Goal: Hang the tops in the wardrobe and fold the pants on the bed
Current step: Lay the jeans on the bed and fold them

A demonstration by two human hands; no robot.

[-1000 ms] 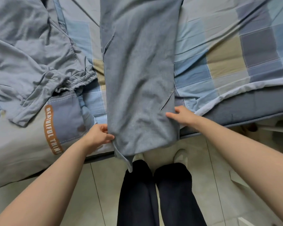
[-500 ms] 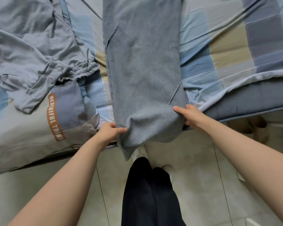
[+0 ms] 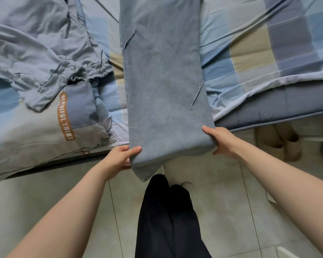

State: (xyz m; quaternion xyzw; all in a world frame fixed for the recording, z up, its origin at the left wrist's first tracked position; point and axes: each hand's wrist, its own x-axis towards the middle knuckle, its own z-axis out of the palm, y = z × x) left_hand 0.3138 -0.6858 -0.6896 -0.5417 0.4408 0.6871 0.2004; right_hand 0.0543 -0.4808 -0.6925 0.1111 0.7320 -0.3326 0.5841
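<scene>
A checked quilt (image 3: 250, 58) covers the mattress (image 3: 280, 110); slippers (image 3: 287, 146) sit on tiled floor (image 3: 231, 211).

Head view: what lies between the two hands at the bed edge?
In the head view, only the near end of the blue-grey pants spans from the left hand to the right hand; both grip its corners.

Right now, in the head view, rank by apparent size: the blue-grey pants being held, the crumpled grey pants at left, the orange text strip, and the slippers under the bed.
1. Blue-grey pants
2. Crumpled grey pants, close to the first and cut off by the frame, so unsure
3. Slippers
4. Orange text strip
</scene>
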